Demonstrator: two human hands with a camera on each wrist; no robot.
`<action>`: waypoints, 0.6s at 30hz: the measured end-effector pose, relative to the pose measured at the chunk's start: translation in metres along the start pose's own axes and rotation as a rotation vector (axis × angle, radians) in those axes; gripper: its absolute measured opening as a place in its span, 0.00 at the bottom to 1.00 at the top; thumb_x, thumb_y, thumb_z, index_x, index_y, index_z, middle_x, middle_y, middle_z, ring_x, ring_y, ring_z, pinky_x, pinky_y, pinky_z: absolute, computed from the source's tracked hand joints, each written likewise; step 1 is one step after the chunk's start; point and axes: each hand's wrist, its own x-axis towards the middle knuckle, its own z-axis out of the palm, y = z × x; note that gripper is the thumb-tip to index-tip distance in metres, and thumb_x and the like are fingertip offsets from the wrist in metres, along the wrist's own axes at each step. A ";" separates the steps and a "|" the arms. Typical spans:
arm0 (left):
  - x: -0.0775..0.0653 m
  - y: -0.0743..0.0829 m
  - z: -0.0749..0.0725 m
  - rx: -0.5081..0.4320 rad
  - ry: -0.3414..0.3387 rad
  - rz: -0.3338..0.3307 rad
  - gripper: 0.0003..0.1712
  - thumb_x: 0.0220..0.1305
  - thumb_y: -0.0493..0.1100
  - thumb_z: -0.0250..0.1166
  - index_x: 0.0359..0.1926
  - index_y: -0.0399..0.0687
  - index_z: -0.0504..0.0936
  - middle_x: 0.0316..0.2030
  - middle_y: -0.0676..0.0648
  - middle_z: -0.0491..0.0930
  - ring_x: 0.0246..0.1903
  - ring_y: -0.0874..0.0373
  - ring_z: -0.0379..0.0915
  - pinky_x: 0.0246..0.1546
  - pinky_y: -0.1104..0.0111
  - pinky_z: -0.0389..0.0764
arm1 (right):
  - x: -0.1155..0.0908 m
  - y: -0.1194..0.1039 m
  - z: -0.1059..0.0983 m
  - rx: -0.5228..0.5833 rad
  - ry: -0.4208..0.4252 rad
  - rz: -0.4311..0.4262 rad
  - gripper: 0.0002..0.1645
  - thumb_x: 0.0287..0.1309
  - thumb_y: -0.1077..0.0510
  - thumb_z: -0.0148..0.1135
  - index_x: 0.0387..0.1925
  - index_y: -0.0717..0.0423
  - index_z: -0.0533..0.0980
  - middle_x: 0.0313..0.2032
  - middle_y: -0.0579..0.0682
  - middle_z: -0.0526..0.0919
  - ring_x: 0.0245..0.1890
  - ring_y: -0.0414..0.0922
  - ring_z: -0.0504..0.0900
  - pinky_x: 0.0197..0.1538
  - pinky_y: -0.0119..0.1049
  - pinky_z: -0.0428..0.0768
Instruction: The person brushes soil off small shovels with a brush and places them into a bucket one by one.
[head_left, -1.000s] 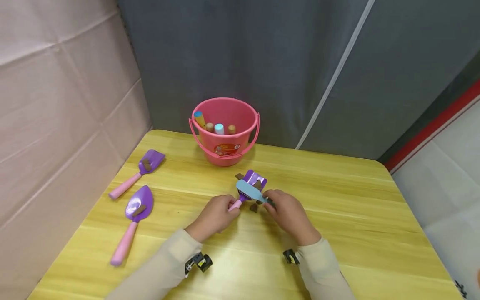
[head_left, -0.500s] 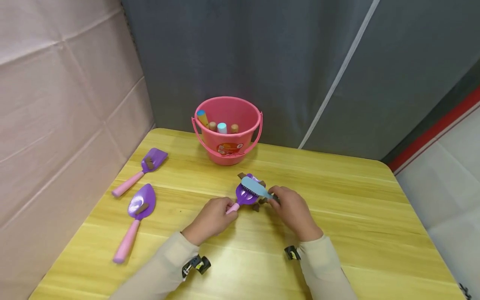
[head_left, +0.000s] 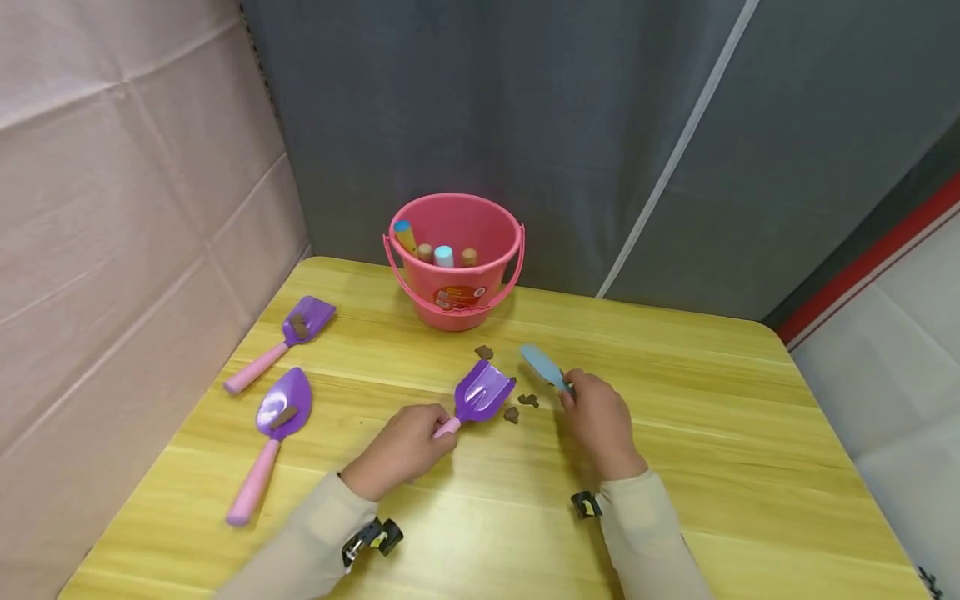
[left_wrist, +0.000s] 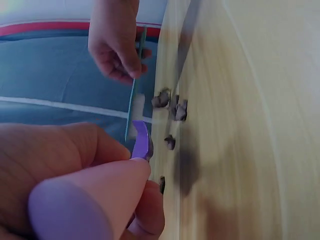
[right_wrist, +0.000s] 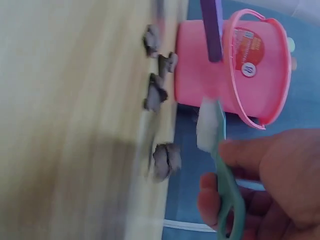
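Observation:
My left hand grips the pink handle of a purple toy shovel, its scoop facing up above the table. My right hand holds a light-blue brush by its handle, right of the shovel and apart from it. In the right wrist view the white bristles of the brush show, blurred. Between the two tools several brown crumbs lie on the wooden table. Another brown piece rests just beyond the scoop's tip.
A pink bucket with several stick-like toys in it stands at the back. On the left lie a square purple shovel and a pointed purple trowel, each bearing a brown piece. Pale cloth hangs at the left; a grey curtain closes the back.
The shovel has moved left and toward me, out from under the brush. The brush has lifted away to the right. Brown crumbs between them are now uncovered on the table.

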 end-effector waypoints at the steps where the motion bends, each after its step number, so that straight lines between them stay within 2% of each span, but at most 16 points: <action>1: 0.000 -0.001 -0.001 0.003 0.010 -0.001 0.03 0.64 0.36 0.64 0.35 0.40 0.80 0.20 0.49 0.72 0.16 0.60 0.65 0.15 0.69 0.68 | 0.000 -0.001 -0.001 0.000 0.011 0.008 0.09 0.61 0.61 0.68 0.42 0.60 0.80 0.32 0.54 0.83 0.26 0.48 0.79 0.28 0.45 0.77; 4: 0.001 -0.001 -0.002 0.027 0.039 0.008 0.03 0.63 0.36 0.64 0.36 0.40 0.80 0.22 0.50 0.73 0.17 0.60 0.66 0.17 0.68 0.69 | 0.000 -0.009 -0.006 0.029 0.008 -0.034 0.09 0.62 0.61 0.67 0.43 0.60 0.80 0.31 0.52 0.83 0.25 0.45 0.76 0.28 0.43 0.76; 9: 0.006 0.004 0.000 0.041 0.040 0.042 0.04 0.62 0.37 0.64 0.37 0.41 0.80 0.24 0.51 0.73 0.19 0.60 0.67 0.20 0.68 0.71 | -0.005 -0.034 -0.008 0.068 -0.098 -0.248 0.08 0.62 0.59 0.68 0.42 0.54 0.80 0.32 0.45 0.81 0.27 0.40 0.74 0.34 0.40 0.77; 11: 0.007 0.006 0.001 0.044 0.033 0.057 0.04 0.62 0.37 0.64 0.36 0.41 0.79 0.25 0.50 0.73 0.20 0.60 0.67 0.21 0.68 0.71 | -0.007 -0.039 -0.006 0.062 -0.135 -0.299 0.08 0.61 0.58 0.69 0.41 0.52 0.79 0.31 0.43 0.80 0.27 0.40 0.73 0.34 0.38 0.77; 14: 0.006 0.010 0.002 0.039 0.021 0.058 0.04 0.63 0.37 0.63 0.37 0.41 0.79 0.25 0.50 0.73 0.20 0.60 0.67 0.20 0.68 0.71 | -0.007 -0.040 -0.002 0.044 -0.154 -0.294 0.09 0.60 0.56 0.70 0.40 0.51 0.79 0.30 0.42 0.79 0.26 0.39 0.72 0.33 0.38 0.76; 18: 0.005 0.013 0.002 0.003 -0.005 0.026 0.07 0.64 0.38 0.62 0.41 0.38 0.79 0.25 0.49 0.73 0.18 0.61 0.67 0.17 0.68 0.71 | -0.004 -0.031 -0.001 0.041 -0.124 -0.213 0.09 0.60 0.57 0.70 0.41 0.52 0.80 0.31 0.44 0.81 0.26 0.41 0.73 0.34 0.39 0.77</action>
